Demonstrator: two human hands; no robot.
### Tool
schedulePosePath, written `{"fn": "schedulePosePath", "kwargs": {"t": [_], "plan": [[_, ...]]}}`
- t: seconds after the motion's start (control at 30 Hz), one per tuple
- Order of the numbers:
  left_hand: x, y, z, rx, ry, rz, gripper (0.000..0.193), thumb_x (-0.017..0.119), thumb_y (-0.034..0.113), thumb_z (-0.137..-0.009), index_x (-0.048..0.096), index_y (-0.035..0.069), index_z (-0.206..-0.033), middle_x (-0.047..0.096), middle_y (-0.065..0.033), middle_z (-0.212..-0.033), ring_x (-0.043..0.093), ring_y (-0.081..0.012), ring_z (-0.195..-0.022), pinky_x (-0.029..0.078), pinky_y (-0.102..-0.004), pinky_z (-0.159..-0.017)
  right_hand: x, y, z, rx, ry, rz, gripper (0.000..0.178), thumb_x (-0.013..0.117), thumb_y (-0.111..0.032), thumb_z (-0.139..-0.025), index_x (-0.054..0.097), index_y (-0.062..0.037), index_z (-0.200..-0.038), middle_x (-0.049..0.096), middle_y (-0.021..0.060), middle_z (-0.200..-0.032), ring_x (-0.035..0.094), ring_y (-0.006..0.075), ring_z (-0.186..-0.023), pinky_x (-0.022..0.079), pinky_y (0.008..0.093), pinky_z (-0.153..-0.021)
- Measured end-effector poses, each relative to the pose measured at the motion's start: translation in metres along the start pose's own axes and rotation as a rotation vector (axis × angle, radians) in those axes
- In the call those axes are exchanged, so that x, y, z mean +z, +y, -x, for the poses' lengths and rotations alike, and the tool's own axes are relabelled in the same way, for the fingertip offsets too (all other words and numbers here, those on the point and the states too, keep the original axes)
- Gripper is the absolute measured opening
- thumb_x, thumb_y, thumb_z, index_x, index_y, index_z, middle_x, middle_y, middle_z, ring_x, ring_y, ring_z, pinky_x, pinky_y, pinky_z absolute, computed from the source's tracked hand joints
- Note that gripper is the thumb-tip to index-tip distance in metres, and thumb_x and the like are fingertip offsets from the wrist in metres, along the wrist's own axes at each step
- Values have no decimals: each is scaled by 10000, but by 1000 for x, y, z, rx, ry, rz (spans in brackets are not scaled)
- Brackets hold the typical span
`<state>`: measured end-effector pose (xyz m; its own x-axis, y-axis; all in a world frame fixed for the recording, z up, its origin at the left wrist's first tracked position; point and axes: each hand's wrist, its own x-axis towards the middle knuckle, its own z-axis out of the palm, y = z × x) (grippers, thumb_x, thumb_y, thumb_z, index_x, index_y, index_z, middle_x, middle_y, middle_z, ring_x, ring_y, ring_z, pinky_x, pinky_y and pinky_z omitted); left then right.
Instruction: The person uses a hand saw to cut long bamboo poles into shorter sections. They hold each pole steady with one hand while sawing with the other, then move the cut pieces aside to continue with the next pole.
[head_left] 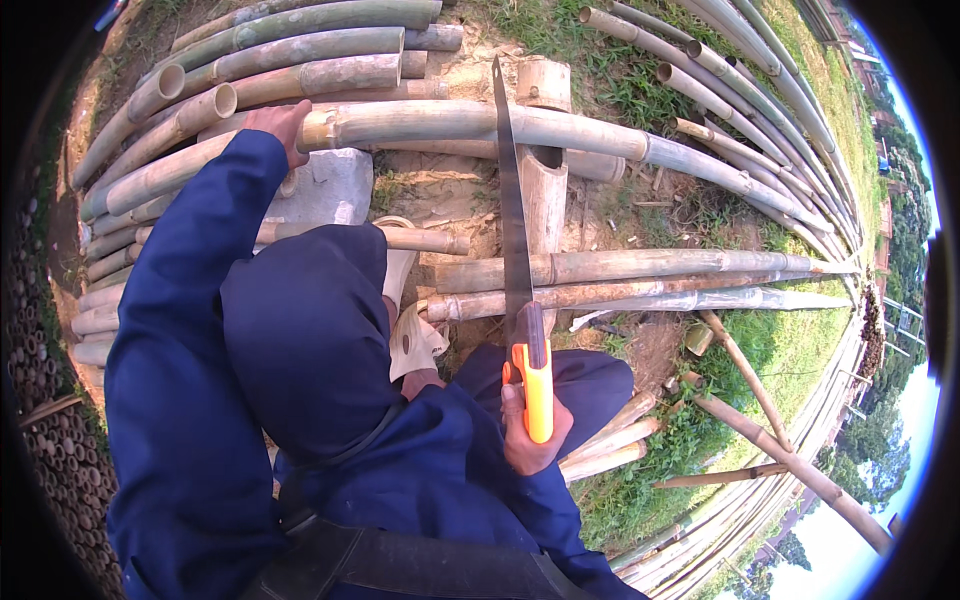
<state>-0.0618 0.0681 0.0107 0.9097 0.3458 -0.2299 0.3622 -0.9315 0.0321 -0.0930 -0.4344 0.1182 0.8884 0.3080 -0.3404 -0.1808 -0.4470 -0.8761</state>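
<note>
Orange-handled handsaw [520,270], long grey blade: our right hand [530,435] fingers clamp its handle; left hand [283,125] fingers grip the pale-green bamboo pole [480,122].

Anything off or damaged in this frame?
Nothing stands out. The right hand holds the saw, its blade lying across the long bamboo pole, and the left hand steadies that pole. Other poles lie loosely stacked around.

packages: none in view | labels: none | signs: none | screens: none
</note>
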Motion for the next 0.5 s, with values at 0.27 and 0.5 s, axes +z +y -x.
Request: {"fn": "schedulePosePath", "kwargs": {"t": [0.27,0.5], "plan": [[3,3,-9,2,11,-6,651,846,281,-683,559,93,-1236,723,-182,-1057,695,-376,-1010,542,-486,-867,88,-35,-245,-532,115,-88,155,723,-34,-913,634,-5,-789,594,15,-612,528,80,-465,405,253,-437],[2,5,-3,-15,4,-31,639,851,293,-692,557,83,-1220,728,-183,-1040,705,-379,-987,556,-481,-866,86,-15,-239,-453,60,-148,143,709,-44,-936,631,-13,-821,575,13,-595,526,87,-465,426,250,-447]]}}
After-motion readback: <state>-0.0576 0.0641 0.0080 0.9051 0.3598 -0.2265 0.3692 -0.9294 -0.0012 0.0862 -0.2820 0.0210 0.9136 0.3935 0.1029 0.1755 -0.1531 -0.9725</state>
